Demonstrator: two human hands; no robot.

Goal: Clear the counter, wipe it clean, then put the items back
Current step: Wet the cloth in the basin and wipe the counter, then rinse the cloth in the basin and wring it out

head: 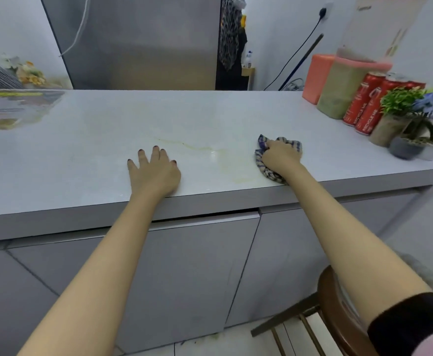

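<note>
Right hand (280,156) clutches the blue-and-beige checked cloth (261,160) on the pale grey desk (82,150); yellowish stain (197,147) lies leftward, towards the flat, released left hand (155,170).

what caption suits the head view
Right hand grips a blue checked cloth on the pale grey counter; left hand rests flat.

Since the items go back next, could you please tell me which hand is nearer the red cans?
Right. The right hand, gripping the cloth, lies left of the red cans; the left hand rests flat farther left.
</note>
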